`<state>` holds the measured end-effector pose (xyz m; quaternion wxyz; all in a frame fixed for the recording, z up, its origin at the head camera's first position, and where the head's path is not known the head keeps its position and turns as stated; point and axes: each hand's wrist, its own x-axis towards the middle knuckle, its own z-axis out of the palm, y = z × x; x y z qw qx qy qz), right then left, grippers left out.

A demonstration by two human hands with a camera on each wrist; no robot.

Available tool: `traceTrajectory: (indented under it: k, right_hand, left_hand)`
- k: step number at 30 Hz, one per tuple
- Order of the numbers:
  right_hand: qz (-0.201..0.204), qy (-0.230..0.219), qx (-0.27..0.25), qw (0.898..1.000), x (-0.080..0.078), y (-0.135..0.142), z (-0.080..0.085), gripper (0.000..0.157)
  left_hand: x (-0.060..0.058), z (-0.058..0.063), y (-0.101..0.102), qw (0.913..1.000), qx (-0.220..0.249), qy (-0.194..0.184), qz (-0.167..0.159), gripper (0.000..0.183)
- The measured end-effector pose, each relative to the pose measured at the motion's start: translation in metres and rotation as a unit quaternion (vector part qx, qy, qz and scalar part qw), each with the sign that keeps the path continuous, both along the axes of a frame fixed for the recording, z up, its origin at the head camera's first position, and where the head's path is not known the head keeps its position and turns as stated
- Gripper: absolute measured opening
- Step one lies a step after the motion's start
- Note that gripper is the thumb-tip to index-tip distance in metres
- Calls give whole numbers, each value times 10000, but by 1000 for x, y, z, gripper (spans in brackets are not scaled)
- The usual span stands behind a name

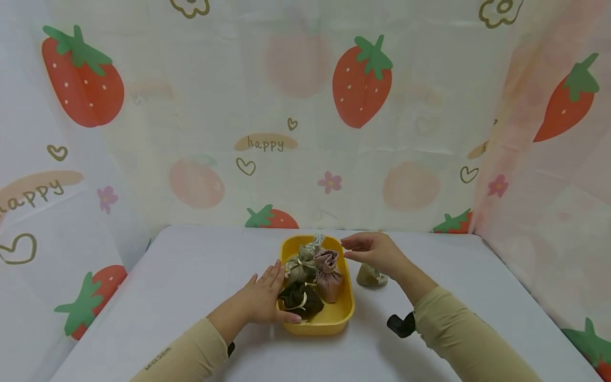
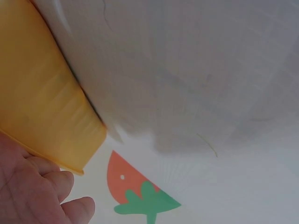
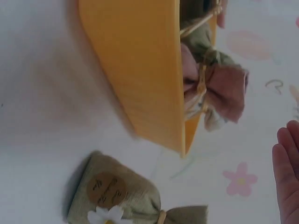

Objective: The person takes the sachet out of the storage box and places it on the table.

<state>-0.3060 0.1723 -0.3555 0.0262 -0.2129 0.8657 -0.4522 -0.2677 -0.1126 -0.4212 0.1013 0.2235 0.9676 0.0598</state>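
A yellow plastic box [image 1: 317, 329] holds several small drawstring cloth pouches: a dusky pink pouch [image 1: 329, 285], a near-black pouch [image 1: 312, 306], a grey-green pouch [image 1: 299, 269] and a pale one [image 1: 316, 244] at the back. My left hand [image 1: 260, 301] rests against the box's left side, fingers straight along the rim and thumb at the front corner. Over the right rim my right hand [image 1: 379, 255] hovers with loosely bent fingers and nothing in them. Just below it, an olive pouch [image 3: 138, 189] with a round brown sticker and white flower lies on the table outside the box.
White cloth covers the table [image 1: 200, 265]. Strawberry-printed curtains [image 1: 305, 106] stand behind it and at both sides. A black wrist strap part [image 1: 401, 324] sticks out by the right sleeve [image 1: 458, 329].
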Motion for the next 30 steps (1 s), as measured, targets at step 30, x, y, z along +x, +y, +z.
traceTrajectory:
  k: [30]
  right_hand:
    - [1852, -623, 936, 9762, 7, -52, -10, 46]
  left_hand:
    - [-3, -3, -1, 9999, 123, -117, 22, 118]
